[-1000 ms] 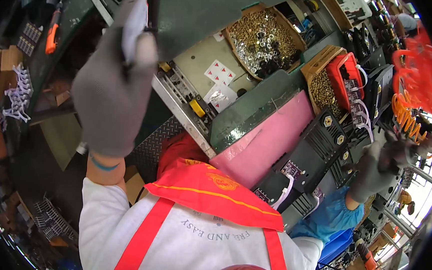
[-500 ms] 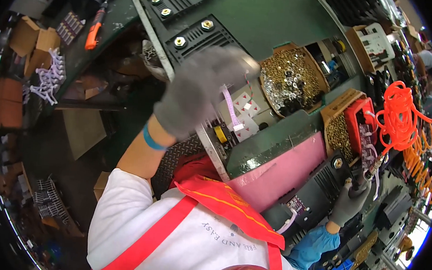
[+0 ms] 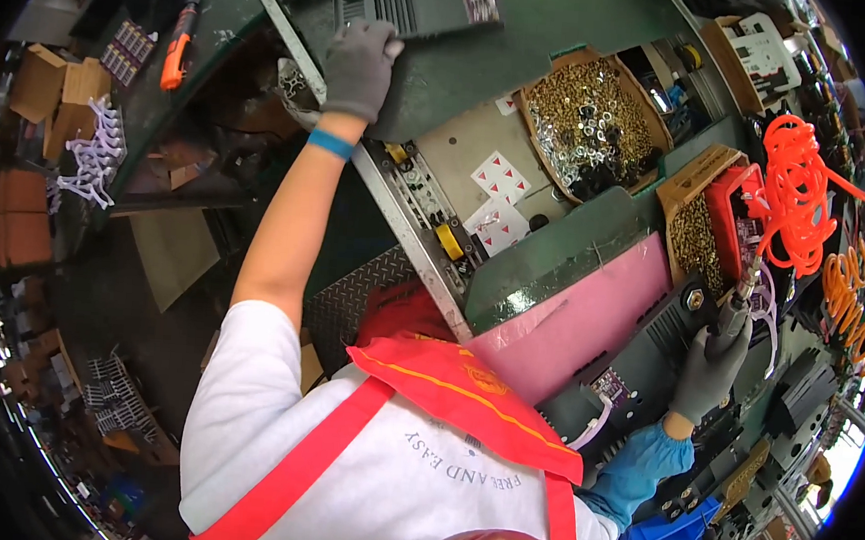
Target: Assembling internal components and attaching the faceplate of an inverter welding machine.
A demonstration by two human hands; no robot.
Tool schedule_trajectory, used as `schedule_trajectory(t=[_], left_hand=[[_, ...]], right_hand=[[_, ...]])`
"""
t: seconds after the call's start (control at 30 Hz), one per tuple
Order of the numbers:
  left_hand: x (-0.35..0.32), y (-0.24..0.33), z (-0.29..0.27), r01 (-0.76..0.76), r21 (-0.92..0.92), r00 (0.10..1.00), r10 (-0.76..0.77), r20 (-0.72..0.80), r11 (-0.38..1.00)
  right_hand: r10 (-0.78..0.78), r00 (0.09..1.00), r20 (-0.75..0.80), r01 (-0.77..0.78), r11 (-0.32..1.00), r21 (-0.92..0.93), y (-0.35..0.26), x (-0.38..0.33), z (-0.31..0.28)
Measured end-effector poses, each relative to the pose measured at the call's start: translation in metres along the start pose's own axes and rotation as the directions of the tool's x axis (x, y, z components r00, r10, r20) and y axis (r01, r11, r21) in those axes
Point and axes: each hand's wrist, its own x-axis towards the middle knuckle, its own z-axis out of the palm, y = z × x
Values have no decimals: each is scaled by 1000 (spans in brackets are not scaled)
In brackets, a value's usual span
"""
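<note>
My left hand (image 3: pixel 358 69), in a grey glove, is closed at the near edge of a black slotted panel (image 3: pixel 426 11) at the far side of the bench. That panel carries a brass nut fitting and a small purple circuit board (image 3: pixel 481 5) with a pale cable. My right hand (image 3: pixel 710 370), gloved too, is wrapped round a metal air screwdriver (image 3: pixel 737 313) at the right. Close beside it lies another black panel (image 3: pixel 632 359) with a brass fitting, a circuit board (image 3: pixel 610 386) and a pale cable. The screwdriver's tip cannot be made out clearly.
A carton tray (image 3: pixel 524 106) of brass and silver nuts stands mid-bench, near playing cards (image 3: pixel 500 177). A smaller carton (image 3: pixel 681 187) of brass parts adjoins a red bin (image 3: pixel 724 230). A red coiled hose (image 3: pixel 794 195) hangs right. An orange-handled tool (image 3: pixel 177 56) lies left.
My left hand has moved farther away and left, and the slotted panel with its cable now sits farther back on the bench. My right hand has shifted slightly, still holding the screwdriver.
</note>
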Motion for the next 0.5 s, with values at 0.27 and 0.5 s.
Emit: schedule_trajectory(t=[0.27,0.5], left_hand=[[-43,148,-19,96,61,647,-109,755,994],[-77,117,45,19,476,795,-302,526,879]], right_hand=[[67,998,0,-66,989,-131,-9,-13,-7],[74,992,106,-57,985,-160,-22,-3,-20]])
